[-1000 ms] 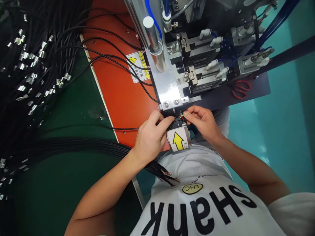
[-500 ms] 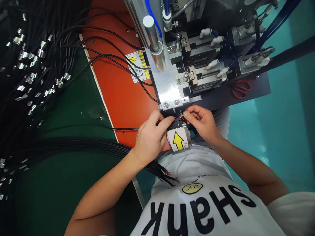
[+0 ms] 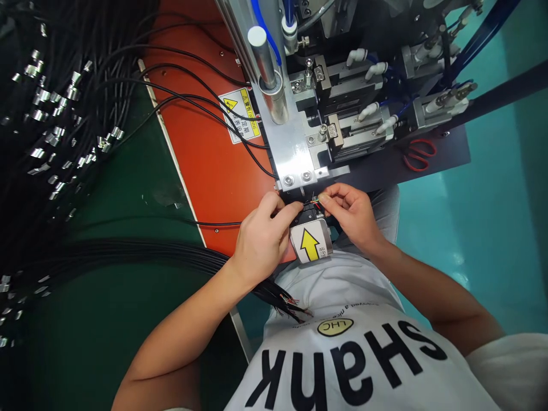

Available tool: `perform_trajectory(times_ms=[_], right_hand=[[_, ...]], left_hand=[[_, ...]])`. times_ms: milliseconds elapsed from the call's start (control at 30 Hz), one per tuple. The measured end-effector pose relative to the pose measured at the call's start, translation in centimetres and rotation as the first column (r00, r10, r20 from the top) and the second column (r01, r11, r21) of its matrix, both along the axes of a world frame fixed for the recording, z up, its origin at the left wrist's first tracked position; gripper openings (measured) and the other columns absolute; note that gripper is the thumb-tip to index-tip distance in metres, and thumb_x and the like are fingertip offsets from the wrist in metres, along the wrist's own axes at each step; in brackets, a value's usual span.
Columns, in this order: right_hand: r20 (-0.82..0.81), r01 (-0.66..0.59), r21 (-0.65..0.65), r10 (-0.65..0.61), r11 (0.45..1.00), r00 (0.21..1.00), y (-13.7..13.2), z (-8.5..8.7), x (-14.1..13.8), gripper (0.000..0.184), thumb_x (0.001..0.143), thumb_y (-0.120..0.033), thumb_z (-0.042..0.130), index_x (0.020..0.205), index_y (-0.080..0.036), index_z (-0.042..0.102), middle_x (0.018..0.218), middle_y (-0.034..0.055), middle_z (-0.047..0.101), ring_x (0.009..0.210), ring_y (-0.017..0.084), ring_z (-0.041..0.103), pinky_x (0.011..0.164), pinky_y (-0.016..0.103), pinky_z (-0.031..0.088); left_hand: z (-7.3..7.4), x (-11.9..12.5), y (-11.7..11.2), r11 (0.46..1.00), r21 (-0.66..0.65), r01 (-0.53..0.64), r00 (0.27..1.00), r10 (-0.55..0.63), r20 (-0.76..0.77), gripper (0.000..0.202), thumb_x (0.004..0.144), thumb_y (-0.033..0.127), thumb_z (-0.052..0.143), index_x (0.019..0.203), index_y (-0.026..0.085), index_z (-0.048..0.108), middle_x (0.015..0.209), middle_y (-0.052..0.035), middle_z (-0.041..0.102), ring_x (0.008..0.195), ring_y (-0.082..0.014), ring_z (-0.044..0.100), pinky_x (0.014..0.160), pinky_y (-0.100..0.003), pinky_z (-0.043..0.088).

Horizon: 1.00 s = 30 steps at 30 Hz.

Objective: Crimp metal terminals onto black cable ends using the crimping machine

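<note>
My left hand (image 3: pixel 268 234) is closed on a black cable (image 3: pixel 218 224) that runs in from the left across the orange machine base. Thin coloured wires (image 3: pixel 315 200) fan out of the cable's end, just past my left fingertips. The thumb and forefinger of my right hand (image 3: pixel 349 214) pinch those wires from the other side. Both hands work right over a small black fixture (image 3: pixel 306 216) at the machine's front edge. Below the fixture sits a round metal part with a yellow arrow label (image 3: pixel 310 241).
A bundle of black cables (image 3: pixel 171 254) with bared wire ends lies by my lap. Many cables with metal connectors (image 3: pixel 55 137) cover the green table (image 3: pixel 111 331). A metal press frame (image 3: pixel 291 148) and pneumatic cylinders (image 3: pixel 359 137) stand ahead. Red-handled scissors (image 3: pixel 419 155) lie at right.
Almost nothing differs. Both hands keep their places at the fixture, and the view has shifted only very slightly.
</note>
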State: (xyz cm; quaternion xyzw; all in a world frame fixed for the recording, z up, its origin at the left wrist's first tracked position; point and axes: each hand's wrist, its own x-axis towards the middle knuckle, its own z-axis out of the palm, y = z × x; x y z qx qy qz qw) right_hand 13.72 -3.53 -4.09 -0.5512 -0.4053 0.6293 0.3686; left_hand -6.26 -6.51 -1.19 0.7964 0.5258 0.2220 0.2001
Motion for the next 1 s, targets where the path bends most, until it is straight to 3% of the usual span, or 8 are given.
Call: perform_trajectory(times_ms=[333, 1000], right_hand=[[0.009, -0.032, -0.016, 0.032, 0.999, 0.999, 0.09, 0.25, -0.12, 0.023, 0.082, -0.038, 0.073, 0.079, -0.017, 0.063, 0.068, -0.0016, 0.060, 0.058, 0.010, 0.055, 0.056, 0.024, 0.045], [0.016, -0.110, -0.073, 0.111, 0.991, 0.994, 0.45, 0.66, 0.28, 0.026, 0.084, -0.042, 0.070, 0.079, -0.018, 0.063, 0.060, -0.0034, 0.057, 0.057, 0.010, 0.054, 0.059, 0.025, 0.043]], left_hand=[[0.15, 0.06, 0.07, 1.000, 0.008, 0.017, 1.000, -0.017, -0.024, 0.032, 0.095, 0.012, 0.042, 0.116, 0.020, 0.065, 0.086, -0.0045, 0.050, 0.086, -0.0162, 0.059, 0.077, -0.030, 0.054], [0.19, 0.10, 0.12, 1.000, 0.011, 0.026, 0.999, -0.025, -0.046, 0.034, 0.096, 0.013, 0.040, 0.118, 0.020, 0.066, 0.086, -0.0061, 0.051, 0.093, -0.0185, 0.060, 0.070, -0.026, 0.051]])
